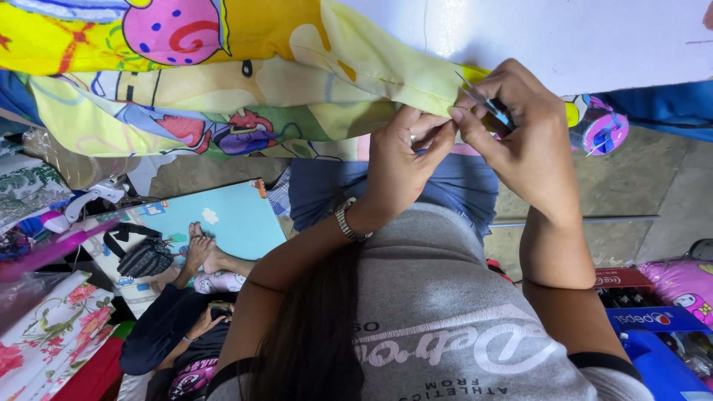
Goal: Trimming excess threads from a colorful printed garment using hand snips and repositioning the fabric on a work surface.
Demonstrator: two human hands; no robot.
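A bright yellow cartoon-print cloth [223,82] stretches across the top of the view, its folded edge reaching my hands. My left hand [401,160], with a ring and a silver wristwatch, pinches the cloth's edge between thumb and fingers. My right hand [523,141] holds a small pair of metal thread snips with a blue handle [486,104], its tips touching the cloth edge right beside my left fingertips. A thin thread seems to run between the two hands; it is too fine to be sure.
A white table surface [579,37] lies behind the cloth. Below left, another person [193,312] lies on a light blue mat [230,215] holding a phone. Floral fabric [52,334] sits at bottom left, a crate of bottles [639,297] and pink cushion [683,282] at right.
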